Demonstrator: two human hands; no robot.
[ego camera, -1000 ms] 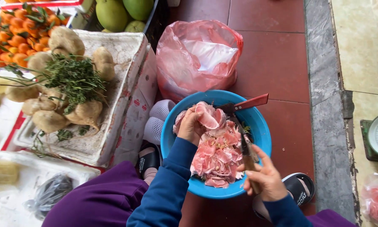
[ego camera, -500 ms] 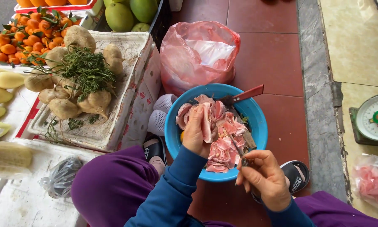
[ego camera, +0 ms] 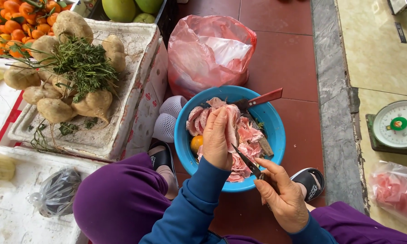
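1. Over the blue bowl (ego camera: 276, 135), the left hand (ego camera: 218, 140) has its grip closed on a slice of pink meat (ego camera: 231, 126).
2. Right hand (ego camera: 282, 199) has its grip closed on a small knife (ego camera: 246, 161).
3. Its blade's long axis runs diagonally, tip pointing up-left toward the meat.

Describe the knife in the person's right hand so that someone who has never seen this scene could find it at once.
Start at the blue bowl of pink peeled fruit pieces. At its near rim, the right hand holds a small dark-bladed knife; the other knife, red-handled, rests untouched on the far rim.
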